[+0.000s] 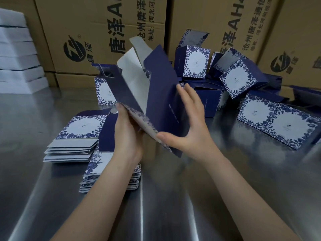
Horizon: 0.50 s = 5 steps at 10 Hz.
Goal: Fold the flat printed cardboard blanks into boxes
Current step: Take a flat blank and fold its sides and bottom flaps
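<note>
A navy blank (161, 91) with a blue-and-white floral face is held up above the steel table (191, 197), partly opened so its white inside and top flaps show. My left hand (126, 133) grips its lower left edge from beneath. My right hand (189, 122) lies flat against the navy side panel, fingers straight, thumb under the bottom edge. Two stacks of flat blanks (76, 141) (111, 176) lie below my left hand. Several folded boxes (241, 73) are piled at the back right.
Large brown shipping cartons (97, 32) with black print wall off the back of the table. White stacked sheets (17, 54) sit at the far left. One folded box (104, 91) stands behind the held blank, and a long floral piece (278, 122) lies at the right.
</note>
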### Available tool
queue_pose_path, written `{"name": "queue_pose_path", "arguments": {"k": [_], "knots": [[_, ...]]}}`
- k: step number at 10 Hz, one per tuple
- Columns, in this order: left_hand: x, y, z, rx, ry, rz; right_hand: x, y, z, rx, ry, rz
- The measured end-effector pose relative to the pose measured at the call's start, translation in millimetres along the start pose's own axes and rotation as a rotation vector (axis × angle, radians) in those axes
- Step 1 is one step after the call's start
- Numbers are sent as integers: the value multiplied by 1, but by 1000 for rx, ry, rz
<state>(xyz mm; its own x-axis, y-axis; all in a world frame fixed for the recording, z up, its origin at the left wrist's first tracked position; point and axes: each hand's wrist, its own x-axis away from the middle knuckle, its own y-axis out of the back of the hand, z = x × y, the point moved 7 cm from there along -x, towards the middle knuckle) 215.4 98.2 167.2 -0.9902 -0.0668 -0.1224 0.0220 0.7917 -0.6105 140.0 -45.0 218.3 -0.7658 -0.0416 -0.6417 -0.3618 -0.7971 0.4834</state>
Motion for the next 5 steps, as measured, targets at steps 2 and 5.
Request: {"name": "queue_pose_path", "arguments": {"k": [2, 5], "knots": [[-6, 7, -10, -54, -189, 50, 0, 13, -9, -47, 49, -200], [-1, 0, -19, -447, -449, 177, -5, 8, -28, -126, 100, -206]]}}
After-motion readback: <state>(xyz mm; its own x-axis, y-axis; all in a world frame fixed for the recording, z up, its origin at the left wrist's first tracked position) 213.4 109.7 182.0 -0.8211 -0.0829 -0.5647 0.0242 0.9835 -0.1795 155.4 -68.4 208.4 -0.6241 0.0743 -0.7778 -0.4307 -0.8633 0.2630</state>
